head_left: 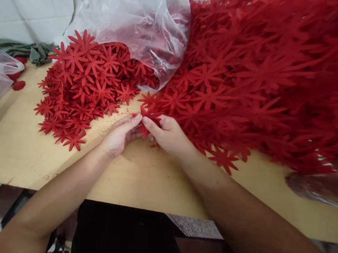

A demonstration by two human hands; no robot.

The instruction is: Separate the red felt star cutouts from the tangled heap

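Between my two hands, above the table, is a red flower-shaped cutout [147,114] with several narrow petals. My left hand [122,133] pinches its left side with thumb and fingers. On the opposite side my right hand [168,132] is closed on the same cutout, thumb on top. The two thumb tips nearly meet at its middle, and parts of the petals are hidden behind the fingers. A heap of like red cutouts [83,85] lies beyond my left hand. A far larger pile [243,81] rises behind and to the right of my right hand.
A clear plastic bag [151,25] drapes over the back of the left heap. Another plastic bag [3,72] with red pieces sits at far left, near a green cloth [39,53]. Plastic film [314,187] lies at right. Red crumbs dot the wooden table [144,181], its front edge near me.
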